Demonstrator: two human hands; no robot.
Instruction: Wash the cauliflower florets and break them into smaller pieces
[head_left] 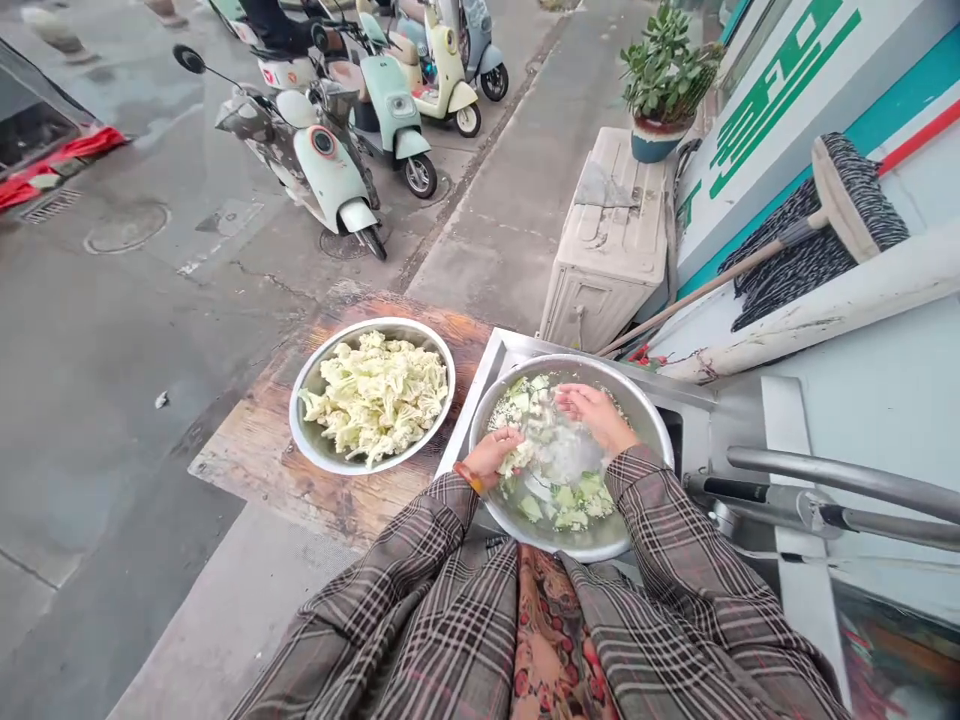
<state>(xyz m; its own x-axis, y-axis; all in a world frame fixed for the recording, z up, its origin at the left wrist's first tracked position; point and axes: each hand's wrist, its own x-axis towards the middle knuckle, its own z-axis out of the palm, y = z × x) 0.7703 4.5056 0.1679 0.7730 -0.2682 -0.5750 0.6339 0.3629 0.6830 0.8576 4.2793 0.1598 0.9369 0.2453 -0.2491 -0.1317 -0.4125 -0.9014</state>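
Observation:
A large metal basin (660,425) of water stands in front of me, with loose cauliflower bits and pale green leaf pieces (574,505) floating in it. Over its left side, my left hand (491,452) is closed around a cauliflower floret (517,458). My right hand (596,415) reaches over the basin from the right, just above the water, its fingers stretched out and nothing visible in them. To the left, a second metal basin (298,425) is heaped with cauliflower florets (382,390).
The left basin rests on a worn wooden board (247,440); the water basin sits on a metal sink unit (491,355). A metal faucet (840,480) juts in at right. Beyond are a mop (847,190), an outdoor unit (611,240) with a potted plant (664,80), and parked scooters (322,165).

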